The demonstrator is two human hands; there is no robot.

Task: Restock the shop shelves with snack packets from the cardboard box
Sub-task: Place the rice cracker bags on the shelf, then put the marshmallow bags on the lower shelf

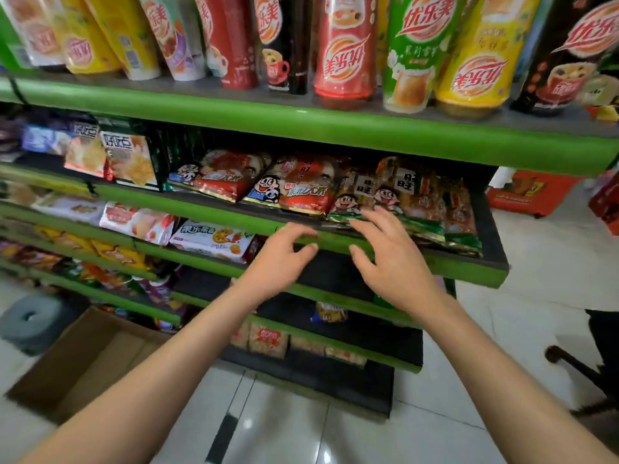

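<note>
At the lower left, on the pale tiled floor [552,256], stands the open brown cardboard box [83,366], its flaps spread; what lies inside it cannot be made out. Above it rise the green-edged shop shelves [234,222], stacked in tiers. The top tier carries tall drink cups in yellow, red, black and green wrappers [345,48], standing along its whole length. On the tier below, toward its left end, lean dark-green cracker packets with a white label [130,159]; at the middle lie red rice-cracker snack packets with a cartoon face [294,192], overlapping one another, and at the right end lies a stack of green-and-gold snack packets [422,209] reaching the front edge. One tier lower, left of centre, a white packet with orange fruit printing [214,239] lies flat at the front edge. The left hand [281,259] hovers in front of the green front edge of the cracker tier, fingers loosely curled, holding nothing. Just beside it, the right hand [392,256] is spread with relaxed fingers, its fingertips [371,214] at the near edge of the green-and-gold stack; whether they actually touch the packets cannot be told. Past the shelves' right end, red cartons [532,192] sit on the floor.
</note>
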